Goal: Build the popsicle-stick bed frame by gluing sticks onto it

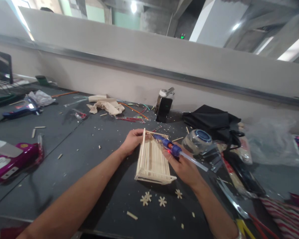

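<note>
The wooden-stick frame (150, 159) sits at six o'clock from view centre, your left hand (131, 142) gripping its eleven-o'clock corner, your right hand (185, 167) a blue hot-glue gun (174, 149). Probably light, stiff, fragile-jointed: hold its corners.

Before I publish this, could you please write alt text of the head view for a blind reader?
A right hand holds a blue glue gun over a slatted wooden frame, whose far corner the left hand grips. Wooden stars lie nearer on the dark table.
</note>
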Action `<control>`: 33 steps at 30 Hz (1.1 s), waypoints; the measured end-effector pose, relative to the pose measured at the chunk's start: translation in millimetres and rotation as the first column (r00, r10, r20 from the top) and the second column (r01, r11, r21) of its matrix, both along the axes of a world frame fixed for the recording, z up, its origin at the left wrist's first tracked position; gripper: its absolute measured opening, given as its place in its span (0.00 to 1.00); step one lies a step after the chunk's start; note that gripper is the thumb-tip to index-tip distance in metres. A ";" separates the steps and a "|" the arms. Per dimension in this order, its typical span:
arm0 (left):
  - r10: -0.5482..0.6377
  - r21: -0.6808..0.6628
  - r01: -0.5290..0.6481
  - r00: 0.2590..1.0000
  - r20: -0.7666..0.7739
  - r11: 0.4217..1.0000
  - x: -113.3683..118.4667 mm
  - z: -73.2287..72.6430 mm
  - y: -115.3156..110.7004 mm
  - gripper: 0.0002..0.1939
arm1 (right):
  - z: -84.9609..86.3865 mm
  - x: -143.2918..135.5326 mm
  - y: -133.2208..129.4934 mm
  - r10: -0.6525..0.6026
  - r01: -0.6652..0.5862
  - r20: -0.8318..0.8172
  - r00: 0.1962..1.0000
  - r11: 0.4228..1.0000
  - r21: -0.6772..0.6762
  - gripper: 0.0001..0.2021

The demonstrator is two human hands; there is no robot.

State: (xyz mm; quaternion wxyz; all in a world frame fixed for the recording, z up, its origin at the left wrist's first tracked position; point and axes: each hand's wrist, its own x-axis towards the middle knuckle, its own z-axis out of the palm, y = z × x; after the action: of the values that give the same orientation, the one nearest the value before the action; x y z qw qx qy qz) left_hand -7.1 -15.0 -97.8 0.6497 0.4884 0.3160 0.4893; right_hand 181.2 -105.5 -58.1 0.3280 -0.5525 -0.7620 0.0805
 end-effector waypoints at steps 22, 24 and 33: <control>-0.005 -0.022 0.005 1.000 0.016 1.000 0.1 -0.9 1.0 0.13 | 1.3 1.3 -1.8 0.000 0.000 -0.012 1.000 1.000 0.000 0.13; -0.007 -0.021 0.008 1.000 0.018 1.000 0.0 -0.5 0.8 0.13 | 0.7 2.0 -1.7 -0.011 0.011 -0.007 1.000 1.000 -0.003 0.13; -0.017 -0.013 0.017 1.000 0.002 1.000 -0.7 -1.2 1.3 0.14 | -2.8 4.7 -1.2 -0.014 0.013 -0.015 1.000 1.000 -0.013 0.14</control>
State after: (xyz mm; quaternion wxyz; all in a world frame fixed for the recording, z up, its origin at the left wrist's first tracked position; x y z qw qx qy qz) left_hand -7.8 -13.7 -99.0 0.6574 0.4863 0.3146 0.4821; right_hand 185.9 -106.8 -60.9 0.3306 -0.5592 -0.7553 0.0873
